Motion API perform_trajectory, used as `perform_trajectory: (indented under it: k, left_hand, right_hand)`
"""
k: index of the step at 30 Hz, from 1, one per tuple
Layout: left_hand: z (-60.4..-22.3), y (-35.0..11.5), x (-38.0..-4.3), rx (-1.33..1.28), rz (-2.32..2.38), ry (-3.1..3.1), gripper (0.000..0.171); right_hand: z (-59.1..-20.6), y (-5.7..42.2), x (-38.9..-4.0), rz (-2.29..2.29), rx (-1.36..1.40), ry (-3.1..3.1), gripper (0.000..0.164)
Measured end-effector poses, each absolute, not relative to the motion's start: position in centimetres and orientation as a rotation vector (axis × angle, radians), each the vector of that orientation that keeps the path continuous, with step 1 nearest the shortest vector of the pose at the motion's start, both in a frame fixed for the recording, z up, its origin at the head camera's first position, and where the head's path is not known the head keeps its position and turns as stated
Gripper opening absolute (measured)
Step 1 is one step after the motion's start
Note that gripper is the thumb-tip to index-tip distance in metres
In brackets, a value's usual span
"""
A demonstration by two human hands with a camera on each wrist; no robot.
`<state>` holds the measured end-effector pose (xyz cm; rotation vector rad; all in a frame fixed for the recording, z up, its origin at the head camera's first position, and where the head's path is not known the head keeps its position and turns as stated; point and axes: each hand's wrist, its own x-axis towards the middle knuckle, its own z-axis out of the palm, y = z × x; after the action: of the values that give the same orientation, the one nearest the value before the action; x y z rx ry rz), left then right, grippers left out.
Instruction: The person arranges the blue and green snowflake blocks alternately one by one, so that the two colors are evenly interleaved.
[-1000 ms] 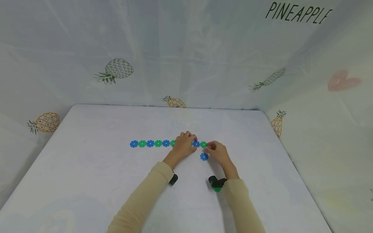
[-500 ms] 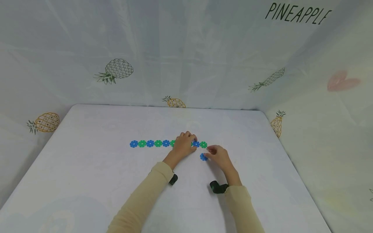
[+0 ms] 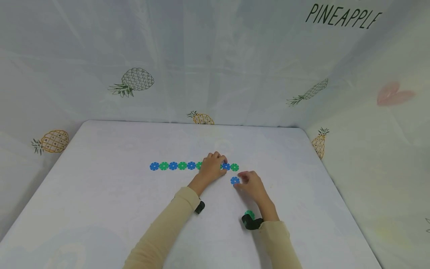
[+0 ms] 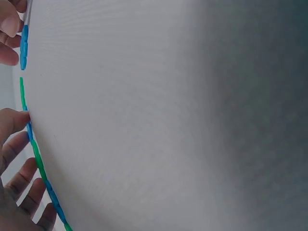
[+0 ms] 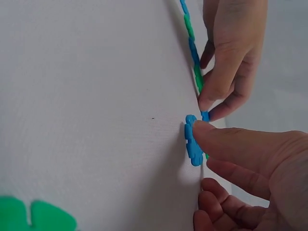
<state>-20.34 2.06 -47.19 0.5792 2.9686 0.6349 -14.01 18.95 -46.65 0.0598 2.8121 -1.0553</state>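
A row of blue and green snowflake building discs (image 3: pixel 182 165) lies across the table. My left hand (image 3: pixel 211 166) covers the row's right part, its thumb and index finger pinching a blue disc (image 3: pixel 226 167). Beyond this sits the green end disc (image 3: pixel 234 167). Just in front of the end, a single blue disc (image 3: pixel 235 180) lies apart from the row. My right hand (image 3: pixel 254 185) is at that disc, thumb tip at its near edge and index fingertip by its far edge. In the right wrist view the thumb overlaps the blue disc (image 5: pixel 192 142), other fingers loosely bent.
Another green disc (image 3: pixel 249 214) lies near my right wrist, partly behind the black wrist camera (image 3: pixel 252 222). A second black wrist camera (image 3: pixel 199 207) shows under my left sleeve. Pineapple-printed cloth (image 3: pixel 215 74) hangs behind the white table (image 3: pixel 117 209).
My right hand has left the green end disc and drawn back toward me to the single blue disc. The left hand and the row stay in place.
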Motion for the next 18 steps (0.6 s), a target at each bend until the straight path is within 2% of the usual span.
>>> perform_trajectory:
  k: [18]
  left_hand:
    - [-47.09, 2.13, -20.25, 0.568, 0.637, 2.971, 0.031]
  right_hand:
    - [-46.87, 18.61, -13.82, -1.042, 0.07, 2.839, 0.033]
